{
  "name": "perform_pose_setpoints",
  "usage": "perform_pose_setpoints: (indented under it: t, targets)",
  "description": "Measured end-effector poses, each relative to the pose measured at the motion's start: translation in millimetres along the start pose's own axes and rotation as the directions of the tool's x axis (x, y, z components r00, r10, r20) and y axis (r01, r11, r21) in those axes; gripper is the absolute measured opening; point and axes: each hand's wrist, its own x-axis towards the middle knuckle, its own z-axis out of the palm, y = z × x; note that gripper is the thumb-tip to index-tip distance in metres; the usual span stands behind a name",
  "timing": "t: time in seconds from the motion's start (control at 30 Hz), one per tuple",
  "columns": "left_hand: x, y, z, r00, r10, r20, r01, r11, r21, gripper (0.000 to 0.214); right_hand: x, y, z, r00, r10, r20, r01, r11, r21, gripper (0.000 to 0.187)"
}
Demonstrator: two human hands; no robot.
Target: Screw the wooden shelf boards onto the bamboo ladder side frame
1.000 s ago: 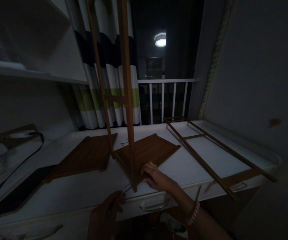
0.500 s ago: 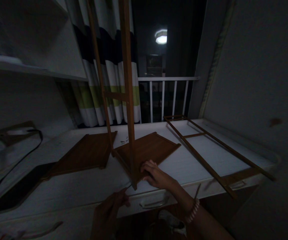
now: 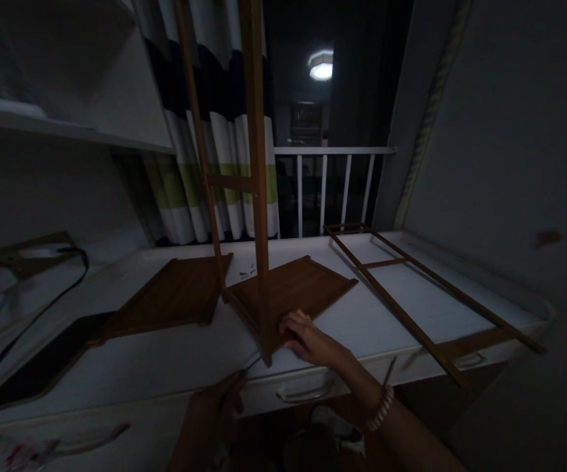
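Observation:
A tall brown wooden side frame [image 3: 260,229] stands upright on the white desk, its foot against the corner of a brown wooden shelf panel [image 3: 303,282]. My right hand [image 3: 307,337] has its fingers curled over the panel's near edge, just right of that foot. Low at the desk's front edge, my left hand [image 3: 221,396] is closed around a thin dark rod-like tool [image 3: 254,362]. The tool's far end points at the foot of the frame. Deep shadow hides most of my left fingers.
Another wooden panel [image 3: 175,288] lies left on the desk [image 3: 179,364], beside a dark flat board [image 3: 52,360]. A second ladder-like frame [image 3: 391,301] lies at the right, overhanging the front edge. Small hardware pieces [image 3: 246,271] sit behind the panel. A cable [image 3: 42,311] runs along the left.
My left hand has shifted slightly down and left, with the thin tool still at the frame's foot. My right hand stays on the panel. The view has shifted a little.

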Motion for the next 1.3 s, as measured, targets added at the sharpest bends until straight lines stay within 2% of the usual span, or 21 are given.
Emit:
perform_pose_setpoints:
  t: [0.03,0.1,0.17,0.27,0.37,0.53,0.63,0.77,0.93,1.0,1.13,1.3]
  targets:
    - [0.4,-2.3,-1.4,0.993,0.115,-0.030,-0.111,0.990,0.090,0.029,0.0,0.1,0.3,1.000,-0.005,-0.003,0.005,1.000,0.000,0.017]
    - [0.7,-3.5,-2.9,0.944,0.323,-0.071,-0.298,0.923,0.242,0.031,0.1,-0.1,0.5,1.000,-0.006,-0.006,0.006,1.000,-0.001,0.017]
    - [-0.4,0.6,-1.8,0.905,0.415,-0.095,-0.364,0.870,0.332,0.032,0.0,-0.8,0.2,1.000,-0.003,0.001,0.003,1.000,-0.004,0.017]
    - [-4.6,12.3,3.2,0.921,0.352,-0.166,-0.284,0.900,0.331,0.032,0.0,-1.9,-0.8,1.000,0.005,0.007,-0.005,1.000,-0.006,0.017]
    - [-8.0,22.7,6.9,0.956,0.195,-0.217,-0.138,0.958,0.252,0.033,0.2,-2.4,-1.5,1.000,0.008,0.006,-0.008,1.000,-0.004,0.017]
    - [-4.3,28.7,5.6,0.981,-0.038,-0.191,0.059,0.992,0.108,0.034,-0.2,-2.5,-1.7,1.000,0.010,0.005,-0.010,1.000,0.004,0.017]
    - [-0.7,29.8,6.3,0.977,-0.108,-0.182,0.114,0.993,0.024,0.038,-0.4,-2.8,-1.8,1.000,0.014,0.008,-0.014,1.000,0.004,0.017]
    - [2.3,28.9,8.5,0.981,-0.090,-0.175,0.086,0.996,-0.030,0.057,0.2,-2.6,-2.2,1.000,0.016,0.017,-0.016,1.000,0.005,0.017]
    - [4.0,27.7,3.1,0.994,-0.083,-0.069,0.082,0.997,-0.012,0.029,0.9,-1.8,-2.4,1.000,0.006,0.018,-0.006,1.000,0.002,0.016]
    - [4.5,29.1,-0.5,0.998,-0.042,-0.035,0.042,0.999,0.015,0.024,1.0,-2.6,-2.3,1.000,0.005,0.022,-0.005,1.000,0.001,0.016]
    - [6.2,31.2,-5.8,0.995,0.084,-0.061,-0.081,0.995,0.056,0.020,1.7,-7.0,-0.8,1.000,0.008,0.017,-0.008,1.000,0.005,0.016]
    - [5.4,27.4,-7.5,0.984,0.152,-0.091,-0.143,0.985,0.096,0.020,4.3,-10.7,4.1,1.000,0.001,-0.001,-0.001,1.000,-0.002,0.016]
